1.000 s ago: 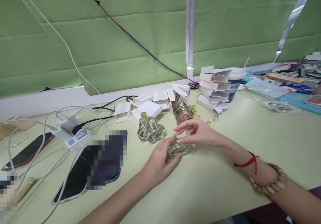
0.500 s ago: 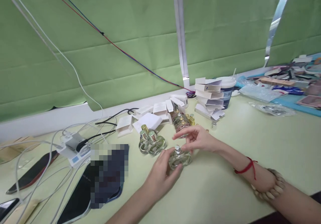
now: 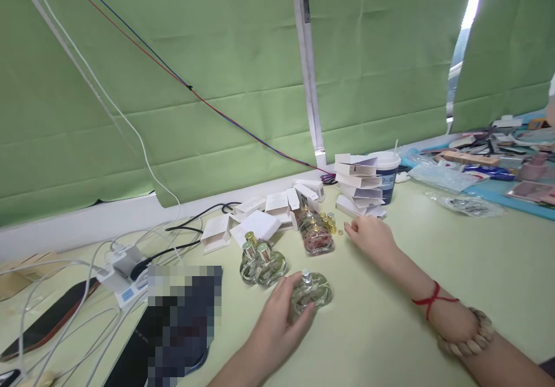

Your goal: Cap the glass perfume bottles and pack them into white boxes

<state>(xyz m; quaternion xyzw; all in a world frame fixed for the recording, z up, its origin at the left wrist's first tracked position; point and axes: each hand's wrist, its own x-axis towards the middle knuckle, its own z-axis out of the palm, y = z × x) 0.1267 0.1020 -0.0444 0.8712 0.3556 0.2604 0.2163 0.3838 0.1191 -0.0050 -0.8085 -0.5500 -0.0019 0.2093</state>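
My left hand (image 3: 277,317) is closed round the left side of a clear glass perfume bottle (image 3: 318,292) with a silver spray neck, upright on the table. My right hand (image 3: 373,241) is off to the right, fingers curled downward near the tabletop; its fingertips are mostly hidden, so what they hold does not show. Just left of it lies a small gold ring (image 3: 340,233), beside several gold caps (image 3: 330,223). A row of pinkish perfume bottles (image 3: 318,241) stands between the hands, farther back. Three capped perfume bottles (image 3: 271,267) stand together left of the held one.
Opened white boxes (image 3: 217,234) lie along the wall, with more stacked (image 3: 359,182) beside a lidded cup (image 3: 387,176). Cables and a power strip (image 3: 130,286) cover the left, near a dark phone (image 3: 134,346). Plastic bags (image 3: 446,176) and assorted items crowd the right.
My right hand has moved away from the bottle's neck, to the right and back, and now covers the spot where a clear cap stood. My left hand still holds the bottle.
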